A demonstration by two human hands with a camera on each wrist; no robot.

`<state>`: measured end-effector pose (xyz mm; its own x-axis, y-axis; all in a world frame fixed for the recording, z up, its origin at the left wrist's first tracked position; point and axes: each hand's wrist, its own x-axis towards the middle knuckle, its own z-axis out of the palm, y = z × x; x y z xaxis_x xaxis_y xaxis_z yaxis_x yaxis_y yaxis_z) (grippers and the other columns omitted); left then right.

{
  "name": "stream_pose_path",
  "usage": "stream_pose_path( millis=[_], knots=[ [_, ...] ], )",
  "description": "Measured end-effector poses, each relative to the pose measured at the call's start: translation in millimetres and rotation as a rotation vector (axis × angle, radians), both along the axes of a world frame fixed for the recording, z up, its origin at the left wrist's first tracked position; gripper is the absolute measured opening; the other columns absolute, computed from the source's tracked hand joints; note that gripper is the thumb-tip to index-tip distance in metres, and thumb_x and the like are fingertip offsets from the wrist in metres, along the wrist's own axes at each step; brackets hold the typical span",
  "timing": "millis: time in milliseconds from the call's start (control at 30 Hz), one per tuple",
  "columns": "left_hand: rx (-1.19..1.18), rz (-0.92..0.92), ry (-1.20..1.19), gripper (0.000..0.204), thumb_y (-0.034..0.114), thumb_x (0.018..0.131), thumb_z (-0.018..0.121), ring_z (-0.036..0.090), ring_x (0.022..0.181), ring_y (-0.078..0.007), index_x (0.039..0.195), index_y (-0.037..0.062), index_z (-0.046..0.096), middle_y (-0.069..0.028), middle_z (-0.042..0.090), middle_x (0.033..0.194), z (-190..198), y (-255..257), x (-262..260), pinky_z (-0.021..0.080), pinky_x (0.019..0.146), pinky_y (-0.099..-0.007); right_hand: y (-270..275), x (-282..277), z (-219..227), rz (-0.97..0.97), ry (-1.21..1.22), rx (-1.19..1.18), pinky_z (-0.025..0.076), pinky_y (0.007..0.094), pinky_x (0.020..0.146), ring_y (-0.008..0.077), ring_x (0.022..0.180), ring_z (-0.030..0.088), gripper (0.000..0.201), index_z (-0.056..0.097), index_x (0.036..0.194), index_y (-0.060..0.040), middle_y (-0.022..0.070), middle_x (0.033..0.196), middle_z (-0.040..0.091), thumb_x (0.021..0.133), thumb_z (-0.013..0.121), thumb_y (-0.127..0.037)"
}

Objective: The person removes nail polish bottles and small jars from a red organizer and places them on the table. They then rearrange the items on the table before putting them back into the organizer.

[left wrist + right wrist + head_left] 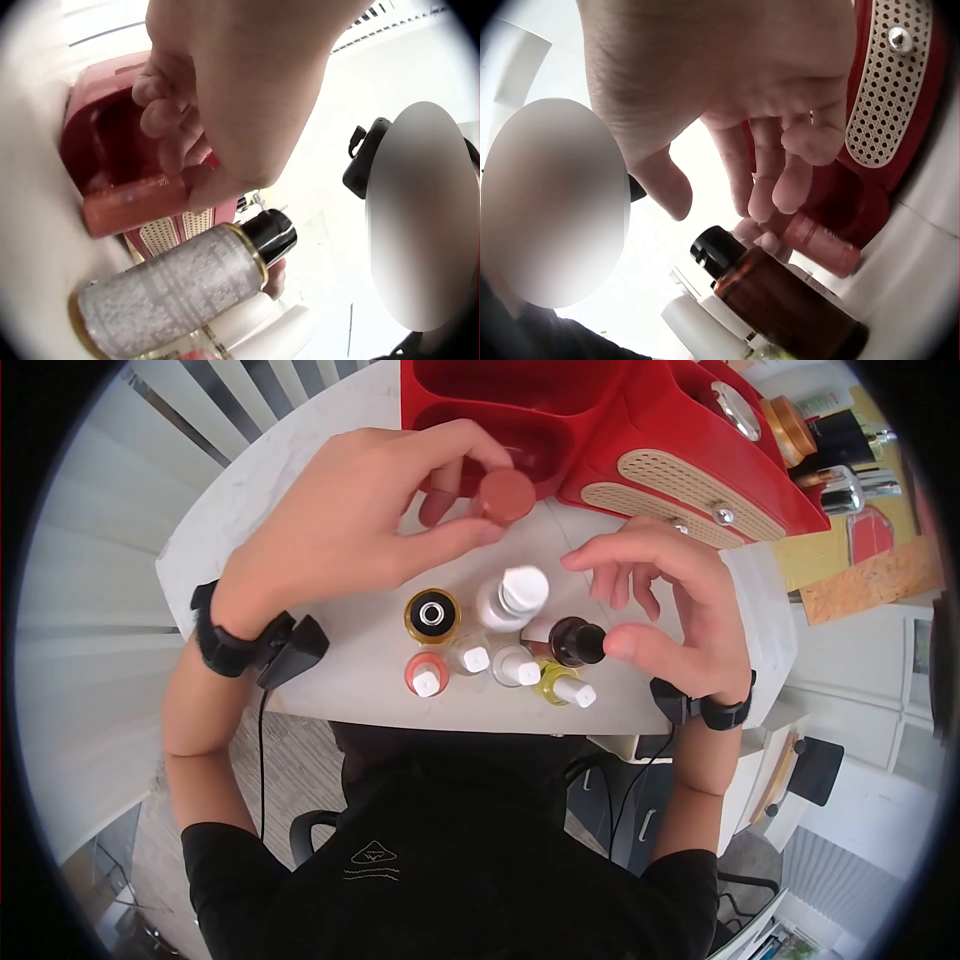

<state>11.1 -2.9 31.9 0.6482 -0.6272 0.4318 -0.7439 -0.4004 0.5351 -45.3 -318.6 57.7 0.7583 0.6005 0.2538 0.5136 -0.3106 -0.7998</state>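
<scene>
L hand [350,510] pinches reddish btl [507,495]; R hand [695,600] loosely curled.

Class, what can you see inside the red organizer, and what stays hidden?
The organizer's open compartment by the left hand shows red walls, partly covered by the hand and the pink container it holds. Whatever the woven-front drawers contain is hidden, as they are shut.

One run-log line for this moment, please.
left hand: pinches reddish container | right hand: open, near brown bottle | red organizer: beyond brown bottle
</scene>
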Motion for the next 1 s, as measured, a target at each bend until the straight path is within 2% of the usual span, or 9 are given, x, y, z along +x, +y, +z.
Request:
stream_pose_path(
  millis=[67,133,333,433,667,767,833,933,1000],
  knots=[
    [0.015,-0.069,-0.001,0.041,0.018,0.093,0.087,0.05,0.06,-0.0116,0.131,0.0091,0.074,-0.0005,0.067,0.081,11.3,9.9,-1.1,0.038,0.057,-0.0284,-3.6,-2.8,7.0,0.014,0.02,-0.027,0.04,0.027,0.062,0.0102,0.08,0.061,0.045,0.082,0.126,-0.014,-0.0014,0.092,0.07,0.084,0.094,-0.025],
    [0.082,-0.09,0.127,0.042,0.014,0.088,0.089,0.051,0.061,-0.0095,0.128,0.01,0.076,-0.0007,0.076,0.096,21.9,19.1,-5.0,0.036,0.055,-0.0248,-4.6,-5.6,11.2,0.02,0.071,-0.11,0.04,0.0277,0.062,0.0111,0.079,0.061,0.047,0.082,0.123,-0.0129,-0.0009,0.09,0.068,0.08,0.096,-0.026],
    [0.163,-0.144,0.207,0.045,0.011,0.085,0.085,0.061,0.067,-0.0097,0.129,0.0129,0.077,-0.0041,0.081,0.107,27.8,34.9,-5.8,0.038,0.053,-0.0221,-5.8,-6.2,8.8,0.092,0.095,-0.136,0.043,0.0289,0.063,0.0143,0.075,0.06,0.042,0.083,0.118,-0.0114,0.0009,0.087,0.069,0.079,0.097,-0.021],
    [0.184,-0.171,0.306,0.05,0.009,0.081,0.083,0.065,0.071,-0.0106,0.131,0.0139,0.077,-0.0035,0.081,0.106,22.8,37.9,-3.6,0.039,0.054,-0.0224,-3.4,-9.3,10.9,0.077,0.089,-0.185,0.045,0.0291,0.064,0.0148,0.072,0.06,0.039,0.083,0.115,-0.0108,0.0012,0.087,0.071,0.079,0.097,-0.018],
    [0.21,-0.116,0.269,0.062,0.009,0.075,0.084,0.063,0.068,-0.012,0.136,0.0164,0.073,-0.0019,0.074,0.093,29.8,39.7,-10.0,0.041,0.056,-0.0248,-3.9,-9.2,7.2,0.031,0.068,-0.174,0.044,0.0263,0.061,0.011,0.067,0.06,0.034,0.083,0.115,-0.01,-0.0009,0.083,0.072,0.082,0.09,-0.01],
    [0.199,-0.136,0.266,0.062,0.008,0.077,0.084,0.06,0.066,-0.0124,0.137,0.0161,0.072,-0.0018,0.071,0.089,27.3,41.3,-7.7,0.042,0.057,-0.0253,-5.3,-6.3,-2.6,-0.069,0.047,-0.109,0.043,0.0244,0.06,0.0067,0.069,0.061,0.035,0.082,0.119,-0.0097,-0.0031,0.082,0.073,0.084,0.085,-0.009],
    [0.247,-0.141,0.316,0.055,0.009,0.079,0.083,0.061,0.066,-0.0132,0.133,0.015,0.073,-0.0022,0.073,0.09,28.9,41.8,-6.9,0.042,0.057,-0.0259,-2.1,-3.3,-8.7,-0.222,-0.014,-0.035,0.041,0.0227,0.061,0.0037,0.071,0.062,0.034,0.08,0.123,-0.0096,-0.005,0.083,0.073,0.089,0.085,-0.009],
    [0.266,-0.151,0.339,0.047,0.01,0.083,0.082,0.065,0.069,-0.0152,0.129,0.0135,0.073,-0.003,0.077,0.096,27.4,42.0,-5.6,0.044,0.058,-0.026,14.3,-0.1,-19.5,-0.375,-0.097,0.003,0.04,0.022,0.06,0.0032,0.07,0.063,0.033,0.079,0.126,-0.0099,-0.0057,0.084,0.074,0.093,0.085,-0.008],
    [0.272,-0.15,0.33,0.045,0.01,0.084,0.082,0.067,0.072,-0.0161,0.128,0.0131,0.073,-0.0033,0.078,0.1,28.6,42.2,-6.3,0.046,0.058,-0.0261,22.4,4.0,-23.8,-0.402,-0.132,0.012,0.04,0.0223,0.059,0.0038,0.069,0.063,0.031,0.08,0.126,-0.0091,-0.0055,0.083,0.075,0.095,0.086,-0.01]
  ],
)
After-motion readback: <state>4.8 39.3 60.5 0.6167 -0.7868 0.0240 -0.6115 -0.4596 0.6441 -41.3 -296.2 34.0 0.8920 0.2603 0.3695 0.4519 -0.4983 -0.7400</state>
